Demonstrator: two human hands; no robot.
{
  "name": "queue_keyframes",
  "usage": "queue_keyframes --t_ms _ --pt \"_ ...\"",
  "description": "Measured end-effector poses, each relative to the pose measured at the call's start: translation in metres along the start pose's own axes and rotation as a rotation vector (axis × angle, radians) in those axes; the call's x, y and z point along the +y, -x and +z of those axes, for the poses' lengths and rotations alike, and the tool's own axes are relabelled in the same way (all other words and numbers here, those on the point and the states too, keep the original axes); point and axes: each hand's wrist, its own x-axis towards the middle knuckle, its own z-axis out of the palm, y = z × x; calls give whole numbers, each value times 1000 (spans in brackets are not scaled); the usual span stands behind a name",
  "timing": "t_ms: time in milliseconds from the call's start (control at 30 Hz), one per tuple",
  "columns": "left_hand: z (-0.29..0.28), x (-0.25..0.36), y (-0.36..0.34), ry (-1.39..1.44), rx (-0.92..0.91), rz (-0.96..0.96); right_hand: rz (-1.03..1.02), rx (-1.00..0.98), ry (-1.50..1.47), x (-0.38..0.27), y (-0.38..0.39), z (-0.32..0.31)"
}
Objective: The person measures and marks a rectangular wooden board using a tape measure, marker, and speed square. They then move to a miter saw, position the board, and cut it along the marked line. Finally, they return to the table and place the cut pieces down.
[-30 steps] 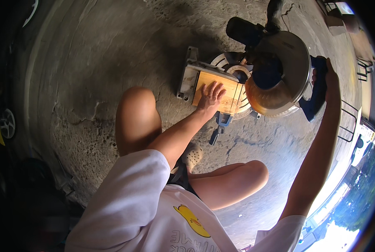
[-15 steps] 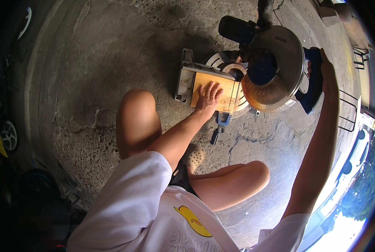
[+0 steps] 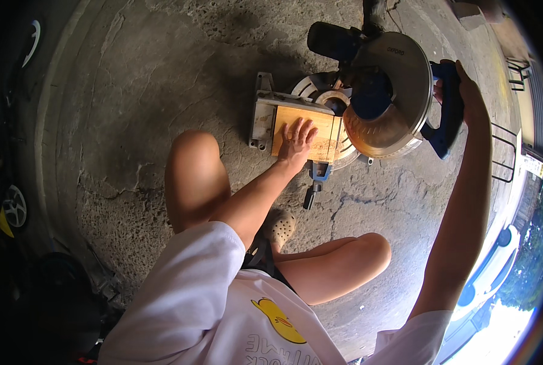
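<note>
Board, judged light, stiff, best held at its nine-o'clock end: our left grip splayed atop, right grip clasped saw handle.

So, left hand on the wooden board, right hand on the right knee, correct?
The right hand isn't on the right knee: the head view shows it gripping the saw's blue handle. The left hand is on the wooden board.

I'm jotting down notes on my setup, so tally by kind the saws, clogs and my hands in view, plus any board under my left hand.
Saw: 1
Clog: 1
Hands, left hand and right hand: 2
Board under the left hand: 1
Total: 5
</note>
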Motion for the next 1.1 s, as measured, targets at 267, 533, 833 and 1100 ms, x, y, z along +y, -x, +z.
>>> queue_keyframes --t_ms 267,533,833,1100 --pt "6 -2 1 27 37 12 62 -68 -23 -8 0 -4" --pt "-4 -1 0 58 -46 16 45 -127 -60 -7 1 -4" --pt "-3 -1 -1 21 -51 24 79 -78 -38 -8 7 -3" --pt "-7 2 0 -42 -54 6 40 16 -21 -7 10 7"
